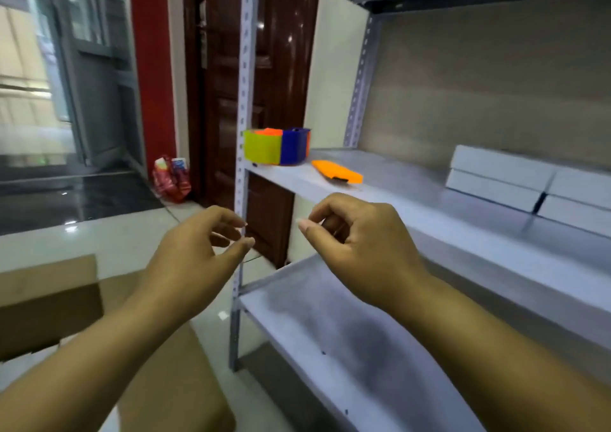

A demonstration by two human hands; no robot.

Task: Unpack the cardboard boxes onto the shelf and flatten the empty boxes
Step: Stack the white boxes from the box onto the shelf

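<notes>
Grey metal shelf [413, 200]: colourful round container [277, 147], flat orange piece [335, 171], stacked white boxes [529, 183] on middle level.

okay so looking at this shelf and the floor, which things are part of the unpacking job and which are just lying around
Part of the job:
cardboard box
shelf
coloured tub
orange piece
white boxes
left hand, right hand, both empty

Just lying about:
red bag by the door

No text, label, brand or number can be read. Print is seen on the red packets [172, 180] on the floor, but it is too blurred to be made out.
</notes>
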